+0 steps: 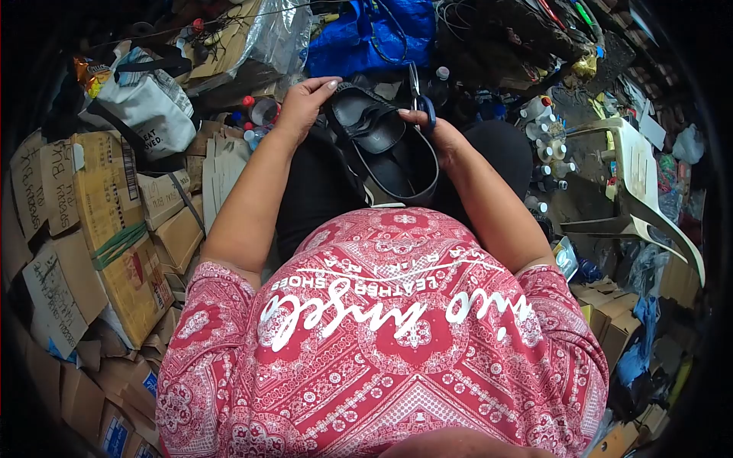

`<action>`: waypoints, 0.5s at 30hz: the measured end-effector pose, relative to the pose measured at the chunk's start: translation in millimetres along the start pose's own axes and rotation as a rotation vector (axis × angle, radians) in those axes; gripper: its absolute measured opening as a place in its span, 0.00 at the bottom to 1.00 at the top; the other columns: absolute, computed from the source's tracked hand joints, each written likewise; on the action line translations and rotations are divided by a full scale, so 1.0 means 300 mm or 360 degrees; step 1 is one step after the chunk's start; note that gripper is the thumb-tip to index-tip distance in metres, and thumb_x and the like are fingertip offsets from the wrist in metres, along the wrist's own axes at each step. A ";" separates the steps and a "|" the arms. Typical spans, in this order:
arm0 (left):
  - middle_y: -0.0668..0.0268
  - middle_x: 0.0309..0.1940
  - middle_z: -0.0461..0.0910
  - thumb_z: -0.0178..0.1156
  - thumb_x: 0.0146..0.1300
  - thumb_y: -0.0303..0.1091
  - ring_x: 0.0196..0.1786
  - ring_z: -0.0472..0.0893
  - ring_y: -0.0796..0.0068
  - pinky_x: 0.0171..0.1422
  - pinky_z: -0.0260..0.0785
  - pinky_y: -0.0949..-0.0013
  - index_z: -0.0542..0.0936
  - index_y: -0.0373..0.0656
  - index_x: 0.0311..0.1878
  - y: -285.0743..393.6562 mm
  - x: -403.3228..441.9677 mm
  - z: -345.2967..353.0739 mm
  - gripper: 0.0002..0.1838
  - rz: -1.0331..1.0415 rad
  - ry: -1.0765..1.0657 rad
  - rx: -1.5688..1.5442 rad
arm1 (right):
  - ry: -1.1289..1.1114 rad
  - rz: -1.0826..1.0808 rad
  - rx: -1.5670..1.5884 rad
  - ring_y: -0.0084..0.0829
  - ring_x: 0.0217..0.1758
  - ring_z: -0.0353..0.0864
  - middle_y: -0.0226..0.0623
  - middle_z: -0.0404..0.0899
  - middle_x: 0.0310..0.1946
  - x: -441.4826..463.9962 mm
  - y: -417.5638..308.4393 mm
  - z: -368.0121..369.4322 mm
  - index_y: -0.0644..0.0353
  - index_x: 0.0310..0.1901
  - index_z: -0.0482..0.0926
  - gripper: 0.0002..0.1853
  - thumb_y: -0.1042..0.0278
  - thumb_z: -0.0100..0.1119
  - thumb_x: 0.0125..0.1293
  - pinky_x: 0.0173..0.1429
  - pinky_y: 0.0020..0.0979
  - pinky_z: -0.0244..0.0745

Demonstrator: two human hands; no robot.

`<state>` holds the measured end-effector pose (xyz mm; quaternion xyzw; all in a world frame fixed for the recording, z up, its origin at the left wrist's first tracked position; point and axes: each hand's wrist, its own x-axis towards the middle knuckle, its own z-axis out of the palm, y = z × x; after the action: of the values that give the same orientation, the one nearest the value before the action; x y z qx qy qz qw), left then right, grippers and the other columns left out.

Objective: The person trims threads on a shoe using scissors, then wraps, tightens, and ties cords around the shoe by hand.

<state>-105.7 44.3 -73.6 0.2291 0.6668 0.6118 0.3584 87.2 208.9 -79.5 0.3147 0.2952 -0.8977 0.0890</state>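
Among cardboard (pixel 111 229) and bottles (pixel 544 153), the left hand (pixel 301 107) in narrow grip pinches a black strapped item (pixel 380 143), and the right hand (pixel 443 141) holds blue-handled scissors (pixel 429 105) beside it.

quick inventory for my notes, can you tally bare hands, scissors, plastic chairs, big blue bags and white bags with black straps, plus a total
Left hand and right hand: 2
Scissors: 1
Plastic chair: 1
Big blue bag: 1
White bag with black straps: 1
Total: 6
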 end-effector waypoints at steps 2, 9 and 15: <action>0.71 0.38 0.79 0.61 0.61 0.39 0.38 0.76 0.81 0.44 0.66 0.76 0.79 0.43 0.49 0.005 -0.017 0.013 0.16 -0.0152 0.0139 -0.0203 | -0.0014 -0.0018 0.0013 0.37 0.37 0.84 0.44 0.82 0.37 -0.001 0.000 0.000 0.65 0.45 0.77 0.19 0.62 0.64 0.55 0.48 0.38 0.80; 0.69 0.44 0.77 0.62 0.56 0.53 0.45 0.76 0.70 0.45 0.68 0.60 0.74 0.50 0.51 -0.023 -0.132 0.102 0.24 -0.0741 -0.0145 -0.0576 | -0.0025 -0.0161 0.0119 0.36 0.40 0.83 0.43 0.81 0.38 -0.002 -0.006 -0.012 0.64 0.47 0.76 0.19 0.62 0.63 0.56 0.49 0.38 0.79; 0.71 0.35 0.79 0.63 0.57 0.41 0.36 0.79 0.76 0.39 0.72 0.69 0.75 0.47 0.44 -0.047 -0.122 0.117 0.15 -0.0648 -0.0161 -0.0646 | 0.0113 -0.0378 -0.0144 0.30 0.34 0.80 0.37 0.80 0.34 0.009 0.006 -0.016 0.63 0.43 0.76 0.17 0.61 0.62 0.58 0.40 0.32 0.78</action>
<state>-53.9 37.9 -79.8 0.0445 0.5443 0.6360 0.5452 88.0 210.3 -84.9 0.3049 0.3734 -0.8760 -0.0143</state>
